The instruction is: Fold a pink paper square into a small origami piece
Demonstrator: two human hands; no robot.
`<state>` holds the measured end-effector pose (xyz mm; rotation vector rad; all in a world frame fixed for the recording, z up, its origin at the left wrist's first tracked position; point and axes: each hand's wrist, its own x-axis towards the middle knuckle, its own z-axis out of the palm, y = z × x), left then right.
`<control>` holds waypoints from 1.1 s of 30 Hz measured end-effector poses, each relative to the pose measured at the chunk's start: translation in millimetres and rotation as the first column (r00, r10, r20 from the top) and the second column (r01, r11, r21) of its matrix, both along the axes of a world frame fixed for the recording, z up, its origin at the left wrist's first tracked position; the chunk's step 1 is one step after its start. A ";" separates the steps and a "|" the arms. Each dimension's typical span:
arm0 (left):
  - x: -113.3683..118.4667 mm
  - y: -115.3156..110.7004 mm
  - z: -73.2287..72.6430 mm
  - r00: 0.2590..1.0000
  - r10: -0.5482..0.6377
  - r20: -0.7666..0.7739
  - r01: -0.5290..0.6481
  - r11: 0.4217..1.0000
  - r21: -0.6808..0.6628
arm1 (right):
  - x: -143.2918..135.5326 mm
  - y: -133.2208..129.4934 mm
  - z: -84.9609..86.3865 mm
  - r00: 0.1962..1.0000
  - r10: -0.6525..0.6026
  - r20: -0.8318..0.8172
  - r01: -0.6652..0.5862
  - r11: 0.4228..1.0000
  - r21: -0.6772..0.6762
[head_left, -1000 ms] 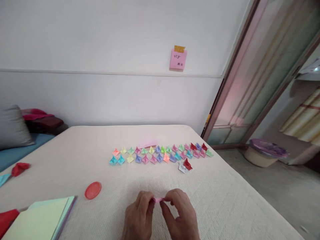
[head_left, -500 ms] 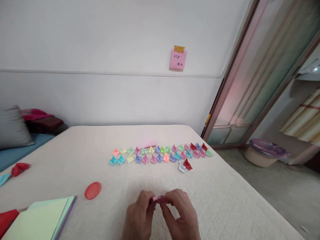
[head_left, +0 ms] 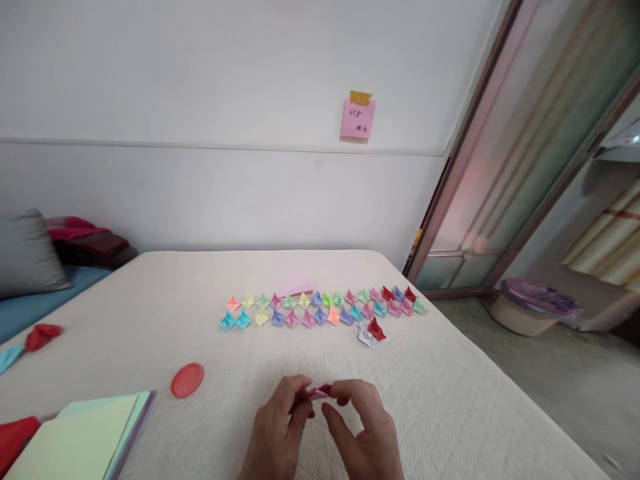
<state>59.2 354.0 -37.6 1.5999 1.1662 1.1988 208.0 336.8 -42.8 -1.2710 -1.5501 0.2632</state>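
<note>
A small folded pink paper point(head_left: 319, 393) is held between my two hands near the front of the table. My left hand point(head_left: 280, 427) pinches its left end between thumb and fingers. At its right end are the curled fingers of my right hand point(head_left: 364, 427); the right thumb is below, apart from the paper. Beyond my hands, small folded paper pieces point(head_left: 291, 318) in many colours lie in two rows. A white folded piece point(head_left: 367, 335) and a dark red one point(head_left: 377, 329) sit in front of the rows, touching.
The cream-covered table point(head_left: 225, 427) bears a round red lid point(head_left: 187, 381) and a stack of coloured paper sheets point(head_left: 80, 433) at the left. Red folded paper point(head_left: 43, 337) lies farther left. A covered bin point(head_left: 533, 307) stands on the floor to the right.
My right thumb has dropped away from the pink paper, and the right fingers have shifted along its edge. The paper's folded edge now shows more openly between my hands.
</note>
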 end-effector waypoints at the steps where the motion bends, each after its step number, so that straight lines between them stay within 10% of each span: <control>1: -0.3 0.2 0.7 1.000 -0.005 -0.010 0.005 1.000 0.004 | 0.5 -0.2 2.0 1.000 0.002 -0.012 -0.002 0.999 -0.039; 10: -3.2 3.7 5.5 0.995 -0.089 0.051 0.092 0.994 -0.066 | 2.0 6.1 23.8 0.877 0.089 -0.471 -0.299 0.870 -0.392; 18: -7.2 9.8 10.8 0.840 -0.036 0.542 0.304 0.858 -0.414 | 3.2 10.7 13.2 0.489 0.089 -0.868 -0.651 0.699 -0.295; 24: -5.7 8.4 7.2 0.653 -0.036 0.756 0.545 0.716 -0.437 | -1.9 7.4 18.0 0.186 0.073 -0.980 -0.803 0.586 -0.109; 33: -5.8 7.1 13.7 0.738 -0.080 0.670 0.495 0.739 -0.457 | -4.9 10.7 9.4 0.128 0.078 -0.989 -0.822 0.566 -0.062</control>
